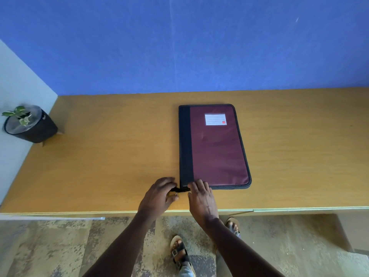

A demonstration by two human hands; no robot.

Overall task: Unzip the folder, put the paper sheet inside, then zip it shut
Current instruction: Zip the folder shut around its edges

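Observation:
A maroon zip folder [216,148] with a black spine strip and a white label lies flat and closed on the wooden table [103,156]. My left hand [157,195] is at the folder's near left corner, its fingers pinched on the black zipper pull [178,189] that sticks out there. My right hand [200,196] rests with fingers spread on the folder's near edge, pressing it down beside the pull. No paper sheet is in view.
A small potted plant [30,123] in a dark pot stands at the table's far left corner. A blue wall [179,47] runs behind the table. The table's front edge is just below my hands; my sandalled feet stand on the floor beneath.

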